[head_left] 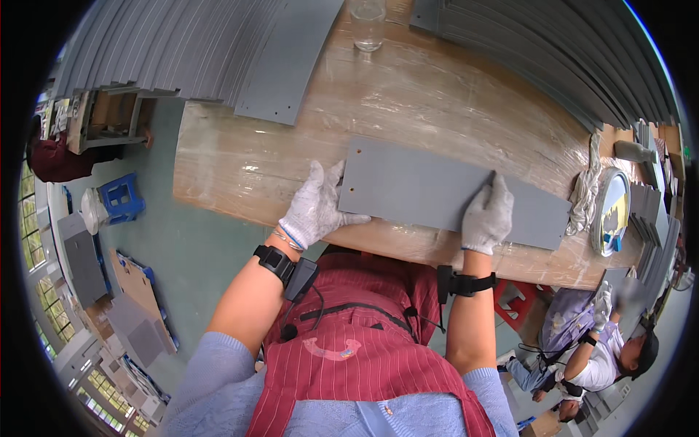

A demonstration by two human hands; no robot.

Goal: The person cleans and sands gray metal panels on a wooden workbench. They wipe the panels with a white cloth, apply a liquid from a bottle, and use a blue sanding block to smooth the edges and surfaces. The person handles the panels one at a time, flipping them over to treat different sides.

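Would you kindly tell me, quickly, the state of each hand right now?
Left hand: open, fingers spread at the left end of the grey drilled panel.
Right hand: on the panel; whether it grips cannot be told.

From my remote post I see a workshop, perhaps a small factory. Grey boards are massed in one long row [182, 51] and a second row [553, 54] at a film-wrapped table [408, 95], where a panel [422, 182] shows holes near its end. More boards [138, 331] sit across the green floor [193, 269], and a co-worker [582, 360] wears work gloves [603, 309].
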